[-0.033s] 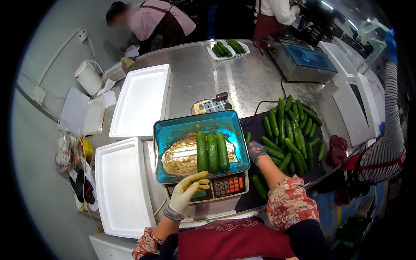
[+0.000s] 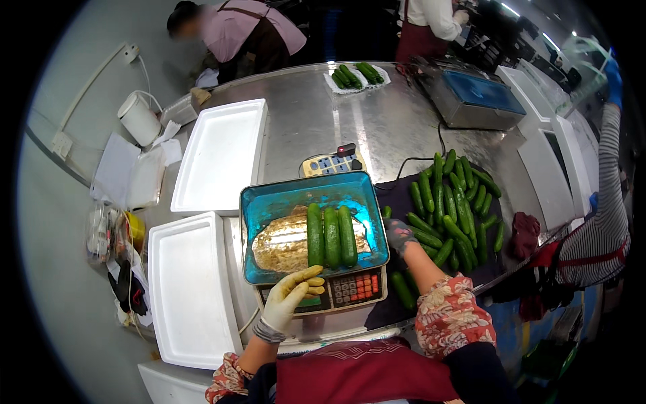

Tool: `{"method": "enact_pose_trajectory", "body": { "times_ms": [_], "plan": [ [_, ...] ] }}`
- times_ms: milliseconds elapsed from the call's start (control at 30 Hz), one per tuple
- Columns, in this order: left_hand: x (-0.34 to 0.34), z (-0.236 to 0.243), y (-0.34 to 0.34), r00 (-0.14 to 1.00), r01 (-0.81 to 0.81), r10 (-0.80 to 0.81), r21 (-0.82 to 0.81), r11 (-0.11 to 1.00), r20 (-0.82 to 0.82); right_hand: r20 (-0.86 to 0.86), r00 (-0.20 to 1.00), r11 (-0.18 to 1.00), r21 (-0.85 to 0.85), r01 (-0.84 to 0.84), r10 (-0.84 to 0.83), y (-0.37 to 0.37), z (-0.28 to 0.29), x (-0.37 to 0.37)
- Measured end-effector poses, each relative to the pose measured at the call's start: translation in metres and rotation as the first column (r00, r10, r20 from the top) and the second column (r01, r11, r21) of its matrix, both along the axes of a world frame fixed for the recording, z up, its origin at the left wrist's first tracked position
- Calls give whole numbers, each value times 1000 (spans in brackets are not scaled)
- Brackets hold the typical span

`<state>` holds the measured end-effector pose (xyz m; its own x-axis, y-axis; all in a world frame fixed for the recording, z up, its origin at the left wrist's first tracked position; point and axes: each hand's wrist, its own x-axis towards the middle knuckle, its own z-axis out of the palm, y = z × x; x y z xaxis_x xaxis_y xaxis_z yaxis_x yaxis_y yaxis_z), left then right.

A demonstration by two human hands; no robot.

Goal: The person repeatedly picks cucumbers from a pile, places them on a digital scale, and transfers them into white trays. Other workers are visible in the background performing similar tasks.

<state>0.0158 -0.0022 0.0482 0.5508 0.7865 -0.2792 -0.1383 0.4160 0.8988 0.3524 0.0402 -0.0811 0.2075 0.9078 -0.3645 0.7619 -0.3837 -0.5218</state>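
Note:
My left hand (image 2: 298, 291), in a yellow-stained white glove, rests with fingers apart and partly bent at the near edge of a blue tray (image 2: 272, 196) on a scale (image 2: 356, 289). Three cucumbers (image 2: 332, 236) lie lengthwise in the tray. My right hand (image 2: 400, 236), in a patterned grey glove, is curled beside the tray's right edge, close to a cucumber tip; what its fingers hold is hidden. A large pile of cucumbers (image 2: 452, 205) lies on a dark cloth (image 2: 397, 195) to the right.
Two white foam boxes (image 2: 185, 289) stand left. Wrapped cucumbers (image 2: 355, 77), a power strip (image 2: 330, 165) and a blue-topped machine (image 2: 471, 94) are on the steel table (image 2: 282, 114). Co-workers work behind (image 2: 245, 34) (image 2: 424, 27) and at right (image 2: 592, 242), the latter holding clear plastic.
The right-hand co-worker's raised arm and clear plastic have shifted slightly. My hands and the cucumbers look unmoved.

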Motion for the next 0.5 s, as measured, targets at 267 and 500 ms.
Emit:
{"method": "enact_pose_trajectory", "body": {
  "times_ms": [267, 500],
  "plan": [
    [-14, -3, 2, 998, -47, 47, -4, 999, -29, -696, 717, 890, 303, 341, -37, -55, 101, -17],
    [-9, 12, 6, 999, -35, 34, 33, 999, 12, -769, 639, 891, 296, 344, 8, -73, 123, -49]
  ]
}}
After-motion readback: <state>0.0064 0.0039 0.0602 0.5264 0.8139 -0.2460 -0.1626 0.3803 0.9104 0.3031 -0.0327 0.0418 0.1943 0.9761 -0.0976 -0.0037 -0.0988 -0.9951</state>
